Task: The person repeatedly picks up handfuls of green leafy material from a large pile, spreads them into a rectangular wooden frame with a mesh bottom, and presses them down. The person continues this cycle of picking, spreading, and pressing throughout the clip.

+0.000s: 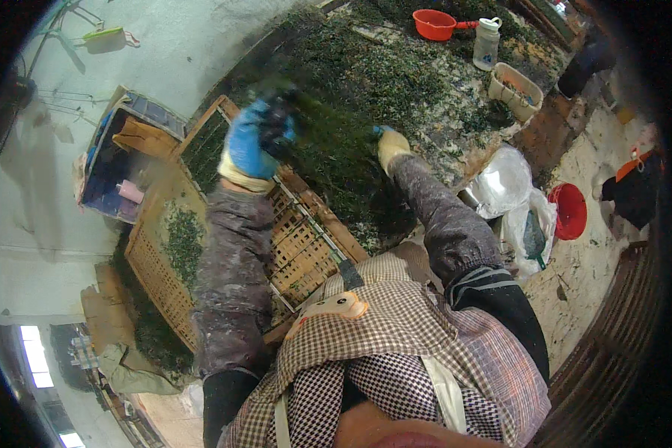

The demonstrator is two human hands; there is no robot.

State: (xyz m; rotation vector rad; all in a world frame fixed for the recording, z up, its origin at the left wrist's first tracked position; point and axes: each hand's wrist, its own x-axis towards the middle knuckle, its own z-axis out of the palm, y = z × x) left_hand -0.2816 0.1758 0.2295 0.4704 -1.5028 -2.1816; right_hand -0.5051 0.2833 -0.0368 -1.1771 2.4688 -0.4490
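A blue rubber-coated glove with a cream cuff covers my left hand (255, 137); dark material, blurred, shows at its fingers, and I cannot tell what they grip. Between my hands lies a heap of dark green leafy material (333, 140). My right hand (392, 143), in a cream glove with blue fingertips, reaches into the heap's right side, its fingers mostly hidden. Below and beside my left hand is a wood-framed tray with a woven lattice bottom (302, 241), with some green stems on it. Another woven tray (159, 285), holding a small green pile, lies left of my left sleeve.
A red dipper (434, 25), a clear plastic bottle (486, 45) and a cream basket (515, 92) stand at the upper right. A plastic bag (498, 182) and a red bucket (567, 211) are at right. A blue-rimmed crate (103, 168) sits left, by the wall.
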